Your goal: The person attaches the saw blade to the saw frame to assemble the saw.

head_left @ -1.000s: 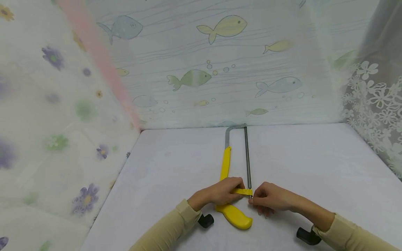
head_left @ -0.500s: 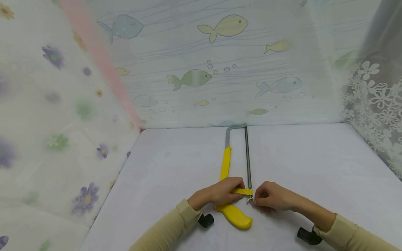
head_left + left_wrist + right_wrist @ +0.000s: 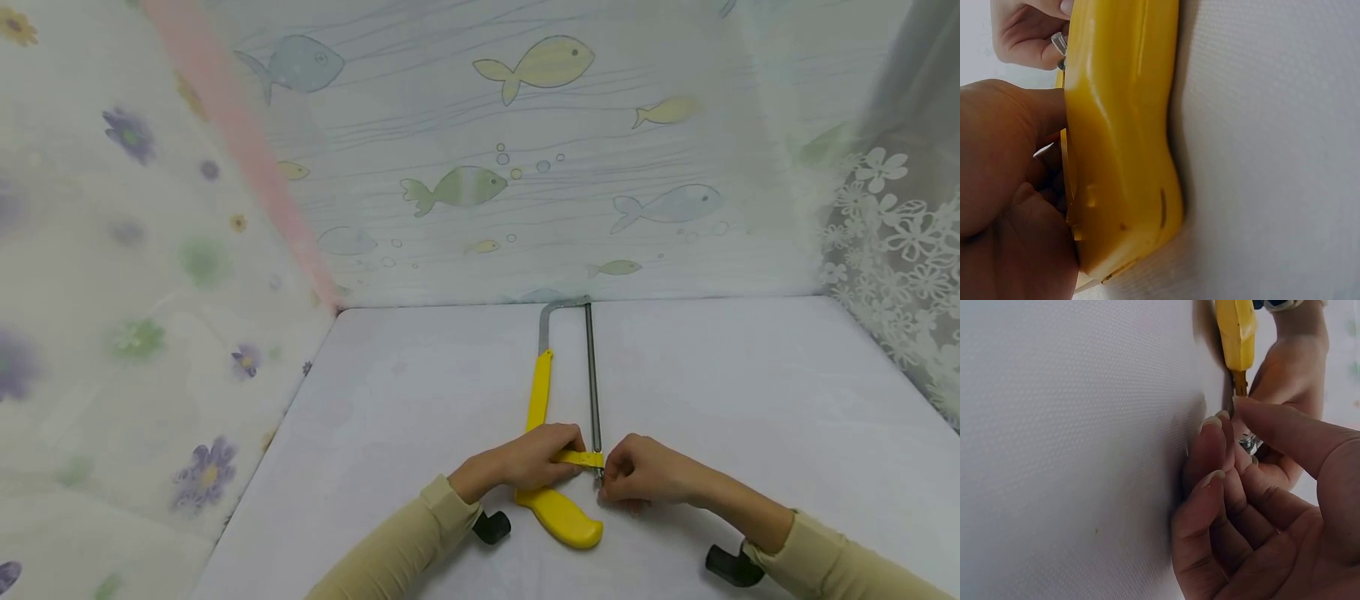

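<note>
The hacksaw [image 3: 538, 387] lies on the counter [image 3: 420, 375], its long axis running from the far edge toward the near side. Its grey front end reaches the far edge; the yellow handle [image 3: 562, 520] points nearward, angled slightly right. The left hand [image 3: 534, 457] has its fingers curled around the yellow frame. The right hand [image 3: 656, 471] has bent fingers at the wing nut [image 3: 598, 477]; whether they pinch it cannot be told.

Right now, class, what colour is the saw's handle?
The handle is yellow, with small dark marks, best seen in the left wrist view.
</note>
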Available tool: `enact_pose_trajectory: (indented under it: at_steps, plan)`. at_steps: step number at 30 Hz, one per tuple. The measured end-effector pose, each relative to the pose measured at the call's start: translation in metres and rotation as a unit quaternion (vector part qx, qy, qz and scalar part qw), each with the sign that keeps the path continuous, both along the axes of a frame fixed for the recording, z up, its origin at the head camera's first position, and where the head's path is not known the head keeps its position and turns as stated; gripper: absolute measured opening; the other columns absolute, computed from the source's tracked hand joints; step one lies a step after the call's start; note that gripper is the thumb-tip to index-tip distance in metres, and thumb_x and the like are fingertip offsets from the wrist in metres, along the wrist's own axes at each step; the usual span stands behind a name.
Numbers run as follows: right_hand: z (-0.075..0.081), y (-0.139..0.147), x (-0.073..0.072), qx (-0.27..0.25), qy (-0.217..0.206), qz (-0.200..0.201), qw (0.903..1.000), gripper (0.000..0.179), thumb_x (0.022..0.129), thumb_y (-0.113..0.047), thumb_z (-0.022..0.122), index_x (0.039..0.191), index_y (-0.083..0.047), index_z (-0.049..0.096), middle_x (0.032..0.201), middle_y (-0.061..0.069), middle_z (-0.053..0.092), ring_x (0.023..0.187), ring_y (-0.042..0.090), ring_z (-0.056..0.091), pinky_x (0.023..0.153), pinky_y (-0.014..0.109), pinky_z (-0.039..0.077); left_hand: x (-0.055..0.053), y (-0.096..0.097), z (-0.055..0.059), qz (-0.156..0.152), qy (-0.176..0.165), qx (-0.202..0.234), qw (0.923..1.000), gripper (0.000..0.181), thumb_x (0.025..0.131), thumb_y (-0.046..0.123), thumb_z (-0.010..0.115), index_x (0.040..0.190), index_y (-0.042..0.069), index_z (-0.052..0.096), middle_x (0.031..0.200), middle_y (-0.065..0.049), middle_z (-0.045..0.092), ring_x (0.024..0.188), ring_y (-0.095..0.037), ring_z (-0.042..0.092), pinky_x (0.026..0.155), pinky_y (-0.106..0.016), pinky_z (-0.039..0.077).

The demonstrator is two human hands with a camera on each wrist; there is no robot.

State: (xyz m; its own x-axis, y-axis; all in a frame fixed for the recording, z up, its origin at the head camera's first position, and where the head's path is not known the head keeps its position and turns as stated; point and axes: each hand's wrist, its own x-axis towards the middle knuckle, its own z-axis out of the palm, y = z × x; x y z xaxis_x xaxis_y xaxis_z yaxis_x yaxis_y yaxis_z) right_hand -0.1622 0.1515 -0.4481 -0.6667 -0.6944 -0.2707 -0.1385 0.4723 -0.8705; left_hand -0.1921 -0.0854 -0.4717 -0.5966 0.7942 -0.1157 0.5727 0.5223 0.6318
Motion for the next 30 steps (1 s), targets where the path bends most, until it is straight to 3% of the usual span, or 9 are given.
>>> enact_pose_trajectory:
  at_steps: [14, 30]
  plan:
    - [-0.0023, -0.0044, 0.0001, 0.005, -0.011, -0.018, 0.9998, 0.032, 0.095, -0.024, 0.073, 0.073, -0.002, 0.069, 0.061, 0.004, 0.062, 0.052, 0.013, 0.050, 0.047, 0.023, 0.040, -0.0005, 0.0001, 0.0019, 0.004, -0.003, -0.002, 1.0000, 0.012, 0.103, 0.015, 0.064, 0.113, 0.013, 0.058, 0.105, 0.007, 0.062, 0.091, -0.003, 0.053, 0.085, -0.014, 0.045]
    - [-0.0008, -0.0024, 0.0021, 0.017, -0.022, -0.023, 0.9994, 0.027, 0.096, -0.025, 0.071, 0.078, -0.005, 0.071, 0.064, 0.003, 0.062, 0.053, 0.013, 0.049, 0.047, 0.024, 0.040, -0.0003, -0.0001, -0.0003, 0.003, -0.003, -0.002, 1.0000, 0.013, 0.103, 0.016, 0.064, 0.113, 0.013, 0.059, 0.106, 0.007, 0.062, 0.091, -0.002, 0.052, 0.085, -0.014, 0.045]
